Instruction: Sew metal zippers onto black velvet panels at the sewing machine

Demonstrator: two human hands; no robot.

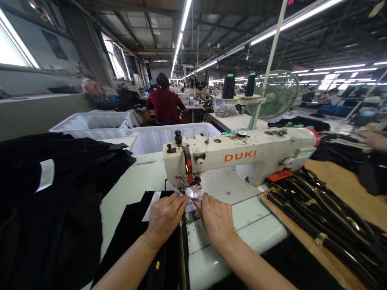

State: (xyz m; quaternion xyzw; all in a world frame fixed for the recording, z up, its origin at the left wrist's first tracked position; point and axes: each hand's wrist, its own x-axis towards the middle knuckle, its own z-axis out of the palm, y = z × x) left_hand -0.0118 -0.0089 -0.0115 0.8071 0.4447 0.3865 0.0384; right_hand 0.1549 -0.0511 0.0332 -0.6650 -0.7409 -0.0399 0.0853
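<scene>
A white sewing machine [242,153] marked DUKI stands in front of me, its lit needle area just beyond my fingertips. My left hand [165,217] is closed, its fingers pinching at the top of a black fabric piece [133,229] beside the presser foot. My right hand [217,221] is closed on a small slim metal tool [196,199] whose exact kind I cannot make out; its tip points toward my left fingers. A zipper [182,253] with gold teeth runs down the fabric's right edge. A white strip [151,207] lies on the fabric, partly behind my left hand.
Black fabric pieces [69,173] are piled at left. Many black zippers [320,213] with gold teeth lie on a brown board at right. White plastic bins [175,131] stand behind the machine. Another person [165,100] sits farther back; a co-worker's hand [375,139] shows at far right.
</scene>
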